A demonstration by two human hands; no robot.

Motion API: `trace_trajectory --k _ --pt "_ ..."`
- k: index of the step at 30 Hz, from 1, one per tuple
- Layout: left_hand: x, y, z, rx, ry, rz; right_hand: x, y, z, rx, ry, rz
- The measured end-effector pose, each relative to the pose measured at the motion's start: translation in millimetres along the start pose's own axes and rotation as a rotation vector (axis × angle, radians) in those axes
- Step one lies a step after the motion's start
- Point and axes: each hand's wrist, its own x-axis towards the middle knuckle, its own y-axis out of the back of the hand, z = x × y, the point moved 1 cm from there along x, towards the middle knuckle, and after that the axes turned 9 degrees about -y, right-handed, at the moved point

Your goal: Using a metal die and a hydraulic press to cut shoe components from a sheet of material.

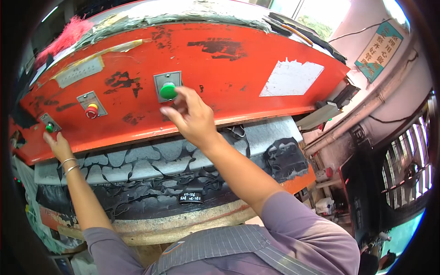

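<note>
A wide red machine panel [238, 94] stretches across in front of me. My right hand [198, 118] is at the big green push button [167, 90], its fingers curved and apart around nothing. The index finger reaches the button's edge; whether it presses is unclear. At the panel's left end, my left hand [60, 147] has its fingers stretched up to a smaller green button [50, 127], seemingly touching it. Between the two sits a red stop button [91, 110] with a yellow collar. Below the panel, black sheet material [286, 158] full of cut-out gaps lies on a pale grey board [271, 133].
A black block with white handwriting [191, 197] lies on the sheet near the worn front edge [183, 226]. Pink fluffy material [71, 34] and layered sheets top the machine. To the right are a pipe [353, 121] and a large black fan [403, 169].
</note>
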Motion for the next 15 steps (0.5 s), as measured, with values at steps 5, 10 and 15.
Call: trace_trajectory --k 5,10,15 --pt "-10 49 31 -0.451 0.248 -0.369 -12 -2 19 -0.223 -0.059 0.074" --pt "-127 135 163 -0.385 0.235 -0.954 -137 48 33 -0.364 -0.093 -0.599" --pt "-242 215 279 -0.519 0.105 -1.310 -225 98 10 -0.491 -0.140 -0.935"
